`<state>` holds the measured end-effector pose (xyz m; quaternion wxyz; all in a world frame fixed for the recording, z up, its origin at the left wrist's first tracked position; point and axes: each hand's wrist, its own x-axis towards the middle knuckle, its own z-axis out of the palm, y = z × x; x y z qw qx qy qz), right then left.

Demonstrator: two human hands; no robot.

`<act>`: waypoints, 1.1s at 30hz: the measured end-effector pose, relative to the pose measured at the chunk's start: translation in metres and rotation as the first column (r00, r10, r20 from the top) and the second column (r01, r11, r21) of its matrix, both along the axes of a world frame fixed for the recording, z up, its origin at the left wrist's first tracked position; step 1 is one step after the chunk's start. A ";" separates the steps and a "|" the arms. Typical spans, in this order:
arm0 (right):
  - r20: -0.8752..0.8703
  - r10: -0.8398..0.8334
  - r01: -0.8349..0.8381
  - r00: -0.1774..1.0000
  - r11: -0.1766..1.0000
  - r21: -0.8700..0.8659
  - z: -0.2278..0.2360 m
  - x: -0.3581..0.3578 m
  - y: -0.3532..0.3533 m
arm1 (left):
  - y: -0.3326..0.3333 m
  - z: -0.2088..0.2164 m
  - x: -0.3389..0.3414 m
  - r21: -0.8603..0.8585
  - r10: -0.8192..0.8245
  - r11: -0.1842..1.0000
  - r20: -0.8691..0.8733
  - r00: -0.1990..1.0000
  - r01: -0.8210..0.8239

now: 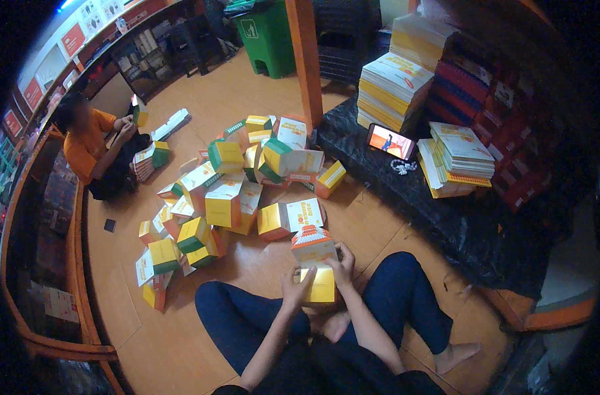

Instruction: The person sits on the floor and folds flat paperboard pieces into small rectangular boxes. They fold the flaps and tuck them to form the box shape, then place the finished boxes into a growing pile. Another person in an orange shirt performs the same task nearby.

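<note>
Between my bent knees I hold a partly folded cardboard box (323, 288). Its yellow panel faces up near me, while a white and orange panel stands out beyond it. My left hand (294, 286) grips the box's left side, thumb along the yellow edge. On the opposite side, my right hand (343, 265) is closed around the edge where yellow meets white. Just past my hands lies another box with a yellow base (271, 221) and a white lid. A loose heap of folded yellow, green and white boxes (225, 208) spreads over the floor.
At left a seated person in an orange shirt (100, 135) handles a similar box. Stacks of flat cardboard (395, 82) and a propped phone (392, 142) stand on a black-covered platform (444, 224) at right. Behind are an orange post (305, 66) and a green bin (265, 39).
</note>
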<state>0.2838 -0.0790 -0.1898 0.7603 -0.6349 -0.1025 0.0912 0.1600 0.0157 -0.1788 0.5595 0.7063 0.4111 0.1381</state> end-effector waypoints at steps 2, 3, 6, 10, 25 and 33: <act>-0.011 0.018 -0.020 1.000 0.982 -0.189 0.000 0.002 -0.002 | 0.000 -0.005 0.002 0.059 -0.012 0.998 0.009 1.000 0.011; 0.034 0.034 -0.026 0.999 0.975 -0.222 0.000 0.001 -0.004 | 0.000 -0.008 0.003 0.082 -0.010 0.997 -0.017 1.000 0.011; 0.076 0.032 0.005 0.997 0.899 -0.437 -0.007 -0.001 -0.012 | -0.001 -0.019 0.004 0.215 -0.007 0.977 -0.011 1.000 0.009; 0.228 0.014 0.113 0.974 0.838 -0.533 -0.025 -0.008 -0.016 | -0.013 -0.029 0.005 0.412 0.027 0.911 -0.082 0.996 0.009; 0.491 0.149 0.086 0.858 0.901 -0.424 0.044 -0.065 0.005 | 0.027 -0.084 0.001 0.031 -0.190 0.981 0.045 0.981 0.189; 0.573 0.447 0.164 0.687 0.673 -0.721 0.023 -0.067 0.020 | 0.115 -0.019 0.012 0.316 -0.228 0.941 0.339 0.913 0.118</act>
